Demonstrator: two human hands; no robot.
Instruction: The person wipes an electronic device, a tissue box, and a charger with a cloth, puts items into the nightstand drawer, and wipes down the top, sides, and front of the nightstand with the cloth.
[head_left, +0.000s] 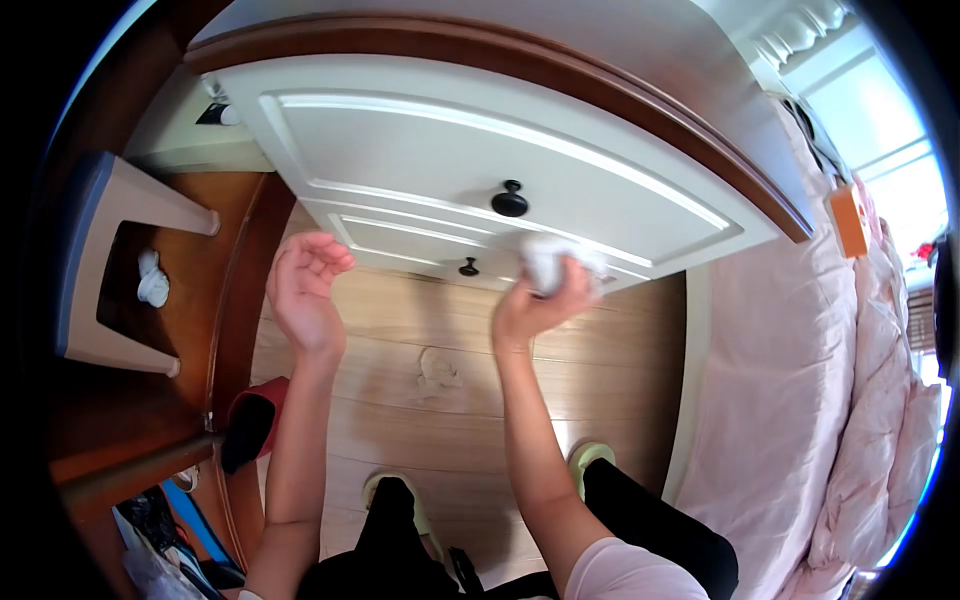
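Observation:
My right hand [545, 305] is closed around a crumpled white wad [547, 260], cloth or tissue; motion blurs both. The wad is at the lower part of a white drawer front [400, 150], to the right of its round black knobs. Whether it touches the panel I cannot tell. The upper knob [510, 199] and the lower knob [468, 267] both show. My left hand [308, 285] is raised near the drawers' left edge, palm up, with loosely bent fingers and nothing in it.
A bed with a pink sheet [760, 400] lies to the right, an orange box [850, 220] near its far end. At left, a plastic stool [90, 260] stands on a brown wooden ledge beside a white crumpled item [152, 280]. Wooden floor [440, 330] lies below.

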